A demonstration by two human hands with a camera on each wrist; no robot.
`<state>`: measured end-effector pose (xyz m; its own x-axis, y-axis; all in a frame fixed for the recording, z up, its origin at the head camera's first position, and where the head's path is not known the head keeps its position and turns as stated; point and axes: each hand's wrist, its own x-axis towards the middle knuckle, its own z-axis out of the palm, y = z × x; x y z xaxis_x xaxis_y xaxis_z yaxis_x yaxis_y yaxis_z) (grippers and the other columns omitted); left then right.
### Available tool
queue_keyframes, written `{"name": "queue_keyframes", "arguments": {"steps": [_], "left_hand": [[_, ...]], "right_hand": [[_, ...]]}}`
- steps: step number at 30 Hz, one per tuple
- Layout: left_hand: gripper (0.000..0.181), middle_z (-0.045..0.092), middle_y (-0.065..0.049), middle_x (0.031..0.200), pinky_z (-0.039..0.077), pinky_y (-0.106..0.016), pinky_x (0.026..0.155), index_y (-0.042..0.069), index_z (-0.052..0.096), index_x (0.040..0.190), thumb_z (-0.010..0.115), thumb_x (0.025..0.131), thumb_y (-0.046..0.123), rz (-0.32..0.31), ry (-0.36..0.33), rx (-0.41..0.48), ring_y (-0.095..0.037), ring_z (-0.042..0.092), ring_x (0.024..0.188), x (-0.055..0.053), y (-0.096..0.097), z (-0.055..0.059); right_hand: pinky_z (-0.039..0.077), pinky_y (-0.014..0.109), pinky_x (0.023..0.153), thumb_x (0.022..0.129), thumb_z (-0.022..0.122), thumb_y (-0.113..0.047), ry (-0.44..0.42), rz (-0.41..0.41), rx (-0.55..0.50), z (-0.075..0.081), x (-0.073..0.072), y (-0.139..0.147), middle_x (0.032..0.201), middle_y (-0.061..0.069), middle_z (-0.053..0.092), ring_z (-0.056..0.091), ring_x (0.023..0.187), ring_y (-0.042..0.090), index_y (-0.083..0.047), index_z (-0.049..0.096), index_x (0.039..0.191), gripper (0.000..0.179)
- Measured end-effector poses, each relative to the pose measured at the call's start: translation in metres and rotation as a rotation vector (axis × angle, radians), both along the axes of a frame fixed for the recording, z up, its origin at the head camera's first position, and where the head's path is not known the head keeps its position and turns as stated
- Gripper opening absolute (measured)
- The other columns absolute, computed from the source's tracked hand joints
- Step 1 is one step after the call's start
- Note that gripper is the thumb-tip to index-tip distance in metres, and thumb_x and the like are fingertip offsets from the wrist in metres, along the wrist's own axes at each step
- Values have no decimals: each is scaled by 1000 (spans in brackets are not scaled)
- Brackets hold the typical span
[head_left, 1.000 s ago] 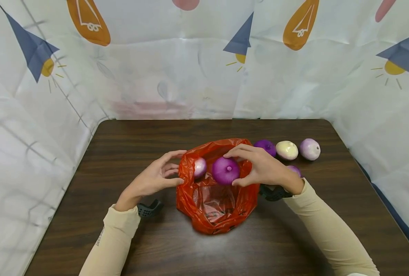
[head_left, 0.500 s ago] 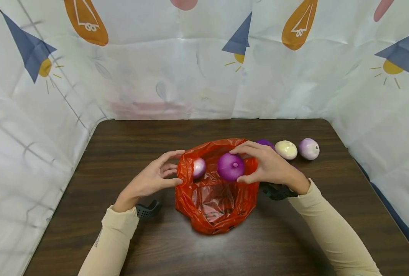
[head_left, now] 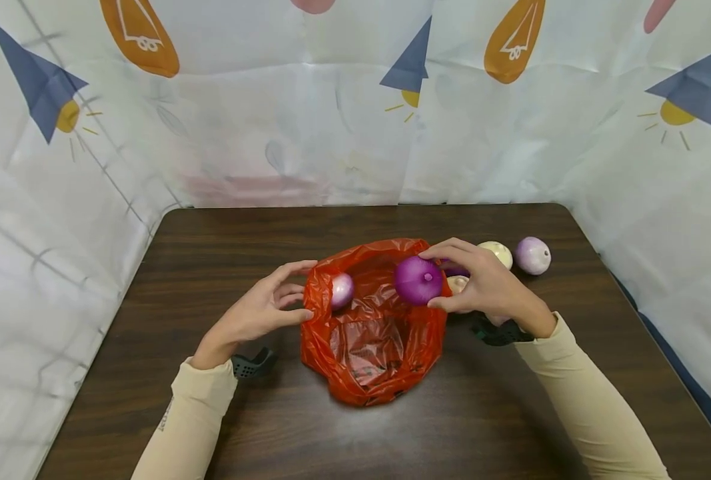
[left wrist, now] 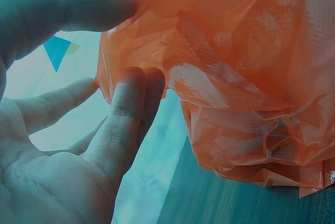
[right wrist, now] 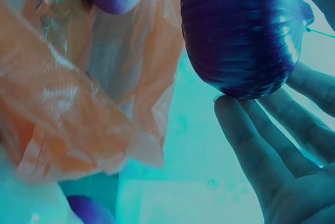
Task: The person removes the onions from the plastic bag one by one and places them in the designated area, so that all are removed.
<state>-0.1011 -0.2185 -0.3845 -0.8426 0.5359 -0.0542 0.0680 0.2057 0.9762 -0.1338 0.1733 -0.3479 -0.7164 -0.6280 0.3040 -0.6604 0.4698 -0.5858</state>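
A red plastic bag point(head_left: 370, 360) stands with its mouth open in the middle of the table. My left hand point(head_left: 259, 320) holds its left rim, thumb and fingertips on the film point(left wrist: 230, 77). Inside, near that rim, lies a pale purple-and-white onion point(head_left: 342, 291), also visible in the right wrist view. My right hand point(head_left: 490, 287) grips a deep purple onion point(head_left: 418, 281) between thumb and fingers, stem end towards me, over the bag's right rim. In the right wrist view that onion point(right wrist: 241, 35) is apart from the bag film.
Right of the bag, on the dark wooden table point(head_left: 241, 233), lie a cream onion point(head_left: 496, 253) and a pale purple onion point(head_left: 533, 255). My right hand partly hides a purple onion point(head_left: 454, 268) and a pale one point(head_left: 458, 285). A printed white curtain point(head_left: 241, 133) surrounds the table.
My right hand has moved to the right with the purple onion, from over the bag's middle to its right rim. The left hand has kept its hold on the bag.
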Motion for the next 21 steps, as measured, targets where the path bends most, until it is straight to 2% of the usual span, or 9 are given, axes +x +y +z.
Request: {"name": "queue_keyframes", "arguments": {"steps": [2, 5, 10, 14, 16, 21], "left_hand": [[79, 42, -13, 147, 59, -28, 85, 21, 32, 149, 76, 84, 13, 4, 0, -5, -22, 61, 119, 0, 0, 0], [79, 42, -14, 148, 59, -29, 85, 21, 32, 149, 76, 84, 12, 4, 1, -2, -21, 61, 119, 0, 0, 0], [79, 41, -13, 148, 59, -28, 85, 20, 32, 150, 75, 84, 12, 2, 5, -2, -19, 61, 118, -1, -1, -1], [79, 38, -10, 150, 59, -27, 86, 20, 32, 150, 76, 84, 11, 5, 14, -6, -16, 61, 118, -1, -1, 0], [79, 39, -11, 150, 59, -27, 85, 20, 32, 149, 76, 84, 11, 3, 10, -1, -14, 62, 117, -1, 0, 0], [80, 41, -14, 148, 59, -28, 85, 20, 32, 150, 76, 84, 11, -2, 5, 1, -13, 62, 116, -2, 0, 0]], "right_hand": [[57, 20, 88, 68, 89, -29, -6, -17, -4, 1, 2, 2, 123, -4, 60, 66, 105, 8, -24, 61, 126, 65], [56, 17, 89, 67, 90, -26, -7, -33, -17, 1, 2, 6, 123, -4, 60, 66, 105, 7, -23, 61, 125, 65], [57, 21, 90, 66, 91, -26, -27, -63, -21, -2, 1, 17, 124, -5, 60, 66, 107, 7, -26, 61, 126, 67], [56, 20, 90, 62, 93, -26, 24, -119, 17, -4, 2, 26, 124, -7, 61, 62, 106, 0, -29, 61, 126, 72], [54, 15, 89, 61, 94, -23, 36, -142, 21, -4, 2, 32, 123, -7, 62, 60, 105, -4, -28, 62, 126, 73], [51, 6, 87, 64, 91, -14, -25, -156, -34, -7, 4, 47, 122, -2, 60, 59, 105, -9, -21, 62, 126, 69]]}}
